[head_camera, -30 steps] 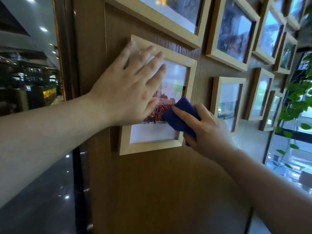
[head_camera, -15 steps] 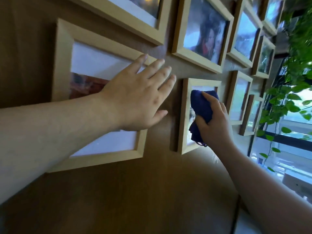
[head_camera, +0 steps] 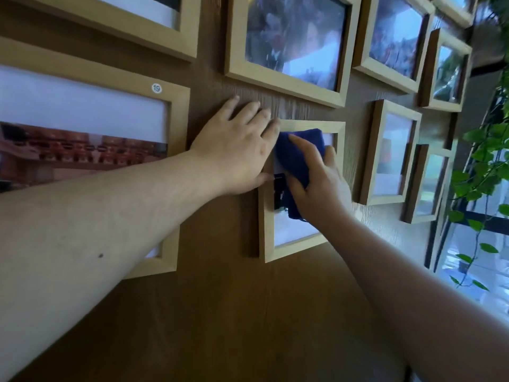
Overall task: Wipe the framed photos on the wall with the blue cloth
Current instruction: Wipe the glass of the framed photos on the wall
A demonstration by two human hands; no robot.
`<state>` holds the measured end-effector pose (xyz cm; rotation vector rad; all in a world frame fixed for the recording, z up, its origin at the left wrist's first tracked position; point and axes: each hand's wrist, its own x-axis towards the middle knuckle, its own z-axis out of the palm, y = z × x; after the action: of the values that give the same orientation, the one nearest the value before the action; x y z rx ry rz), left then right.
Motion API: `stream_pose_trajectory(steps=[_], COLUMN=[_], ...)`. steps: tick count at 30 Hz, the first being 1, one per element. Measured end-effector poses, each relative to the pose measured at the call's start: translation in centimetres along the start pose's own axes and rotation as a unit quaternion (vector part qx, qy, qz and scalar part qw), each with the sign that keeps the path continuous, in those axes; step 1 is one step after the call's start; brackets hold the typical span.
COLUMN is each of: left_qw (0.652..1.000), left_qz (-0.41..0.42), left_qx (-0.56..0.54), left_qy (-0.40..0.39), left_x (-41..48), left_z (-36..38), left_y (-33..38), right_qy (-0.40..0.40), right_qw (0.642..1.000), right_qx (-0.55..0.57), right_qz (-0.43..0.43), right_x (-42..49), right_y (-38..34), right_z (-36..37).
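Note:
A small upright light-wood framed photo [head_camera: 292, 250] hangs at the middle of the brown wooden wall. My right hand [head_camera: 319, 186] presses the dark blue cloth [head_camera: 297, 153] flat on its glass, covering the upper half. My left hand [head_camera: 237, 150] lies open and flat on the wall, its fingertips touching that frame's upper left corner. To the left hangs a large framed photo [head_camera: 176, 114] with a round "19" sticker; my left forearm crosses its lower right part. Several more framed photos hang above and to the right, among them a wide one [head_camera: 286, 78] just above my hands.
Two narrow frames [head_camera: 385, 199] hang close on the right of the wiped one. A green trailing plant [head_camera: 484, 166] hangs at the far right before a bright window [head_camera: 468, 252]. Bare wood panel [head_camera: 220, 312] fills the wall below the frames.
The view has shifted right and closer. My left hand slid from the large frame's glass onto the wall beside the small frame. My right hand moved the cloth up toward that frame's top.

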<state>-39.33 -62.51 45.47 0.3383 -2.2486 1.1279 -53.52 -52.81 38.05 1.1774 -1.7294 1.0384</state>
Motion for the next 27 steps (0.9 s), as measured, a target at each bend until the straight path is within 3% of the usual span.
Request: stream_pose_trajectory(steps=[5, 11, 13, 18, 20, 27], left_qw=[1.0, 1.0, 1.0, 1.0, 0.999, 0.999], left_qz=[-0.012, -0.022, -0.023, -0.022, -0.023, -0.03], left_qx=[0.0, -0.009, -0.011, -0.015, -0.02, -0.023], left_qy=[0.0, -0.003, -0.003, 0.009, 0.011, 0.011], left_x=[0.2, 0.2, 0.1, 0.0, 0.0, 0.1], left_z=[0.3, 0.5, 0.5, 0.6, 0.6, 1.0], left_y=[0.2, 0.3, 0.3, 0.3, 0.4, 0.4], right_qy=[-0.013, 0.015, 0.014, -0.051, -0.059, -0.022], right_qw=[0.995, 0.997, 0.997, 0.991, 0.987, 0.996], right_qx=[-0.068, -0.067, -0.052, -0.052, -0.06, -0.083], right_qz=[-0.074, 0.047, 0.053, -0.112, -0.137, 0.012], right_x=[-0.4, 0.3, 0.2, -2.0, -2.5, -2.0], right_y=[2.3, 5.9, 5.6, 2.6, 2.7, 6.8], right_z=[0.0, -1.2, -1.2, -0.3, -0.1, -1.2])
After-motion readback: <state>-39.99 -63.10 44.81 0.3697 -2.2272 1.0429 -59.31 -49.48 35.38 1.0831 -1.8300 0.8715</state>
